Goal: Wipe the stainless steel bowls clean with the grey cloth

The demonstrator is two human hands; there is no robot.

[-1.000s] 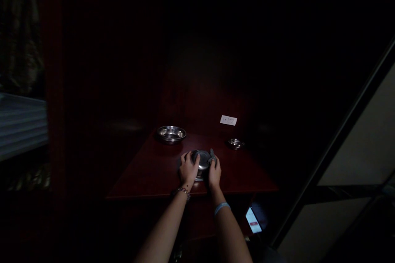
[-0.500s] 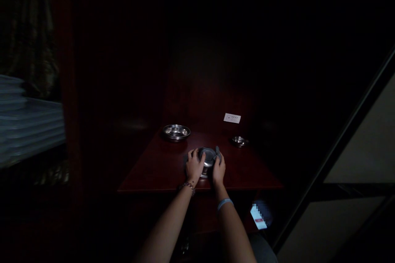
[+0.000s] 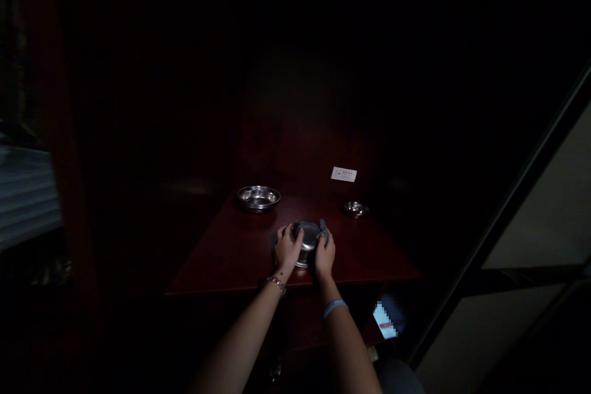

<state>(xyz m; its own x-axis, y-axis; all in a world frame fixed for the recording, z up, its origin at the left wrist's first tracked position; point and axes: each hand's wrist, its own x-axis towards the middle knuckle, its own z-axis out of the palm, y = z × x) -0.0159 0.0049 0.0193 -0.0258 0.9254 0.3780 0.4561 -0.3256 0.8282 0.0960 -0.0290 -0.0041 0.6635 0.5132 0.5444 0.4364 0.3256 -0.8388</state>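
A round metal container [image 3: 306,245] stands near the front edge of the dark red table [image 3: 221,252], between my two hands. My left hand [image 3: 288,249] wraps round its left side, thumb near the top rim. My right hand [image 3: 325,253] grips the right side and holds a grey cloth [image 3: 322,229] against it. Behind to the left sits a wide, shallow metal bowl [image 3: 258,198]. A smaller metal dish [image 3: 355,209] lies at the back right.
On the back wall is a white socket plate [image 3: 344,174]. Below the table's right front a lit screen [image 3: 385,321] shows. Stacked pale blue items [image 3: 28,194] stand at the far left. A slanting dark frame edge runs along the right.
The view has shifted a little to the right, so the bowl, dish and socket plate appear slightly further left. Both hands stay round the container with the cloth.
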